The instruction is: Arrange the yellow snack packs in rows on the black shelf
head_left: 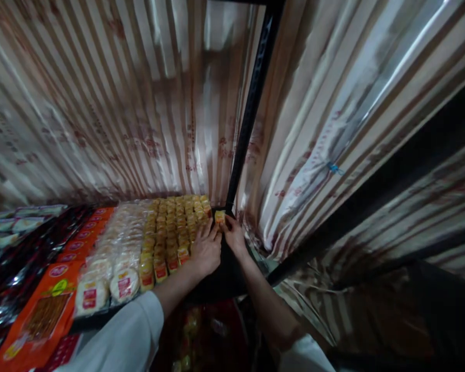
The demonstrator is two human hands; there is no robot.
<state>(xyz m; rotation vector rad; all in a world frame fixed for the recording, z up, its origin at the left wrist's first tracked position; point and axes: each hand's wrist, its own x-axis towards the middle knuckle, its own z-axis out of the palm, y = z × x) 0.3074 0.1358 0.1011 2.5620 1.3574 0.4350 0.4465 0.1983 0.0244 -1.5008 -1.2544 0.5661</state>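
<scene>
Both my hands reach to the right end of a dark shelf point(227, 274). Between the fingers of my right hand point(233, 234) is a small yellow packaged snack point(219, 217), near the shelf's back corner. My left hand point(208, 249) rests with its fingers stretched forward, beside the same snack and against the rows of yellow packaged snacks point(166, 232). Its fingertips lie close to the held snack; whether they touch it I cannot tell. The yellow snacks stand in several tight rows with red labels on their front ends.
To the left lie round white packaged cakes point(124, 284), orange snack bags point(48, 299) and dark shiny packets point(11, 279). A black upright post point(251, 113) rises at the back corner, before striped plastic sheeting point(158, 103). A dark beam point(356, 201) slants across the right side.
</scene>
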